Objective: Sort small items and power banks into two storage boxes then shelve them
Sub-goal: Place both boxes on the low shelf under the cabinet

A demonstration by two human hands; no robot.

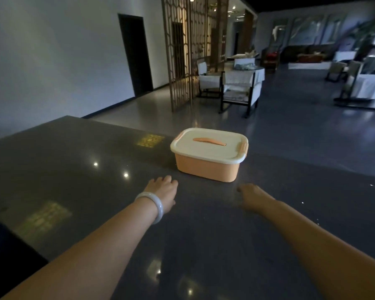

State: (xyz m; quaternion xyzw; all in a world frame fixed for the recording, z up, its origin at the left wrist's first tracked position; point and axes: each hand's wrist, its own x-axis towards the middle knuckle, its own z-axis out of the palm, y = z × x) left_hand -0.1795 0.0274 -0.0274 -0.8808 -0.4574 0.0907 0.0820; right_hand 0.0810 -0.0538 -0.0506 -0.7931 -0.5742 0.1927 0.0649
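step: reaching for lidded orange storage box (208, 156) sitting on tabletop (74, 169) | left hand (161, 190), right hand (254, 198) flanking its near side, grip empty, fingers relaxed | advice: taking both short ends, lifting level

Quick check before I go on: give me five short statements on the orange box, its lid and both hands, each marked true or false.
1. The orange storage box has its lid on. True.
2. The left hand grips the lid's handle. False: it is on the near side of the box, short of it, holding nothing.
3. The right hand holds a power bank. False: it holds nothing.
4. The box stands on the dark counter. True.
5. A bangle is on the right wrist. False: it is on the left wrist.
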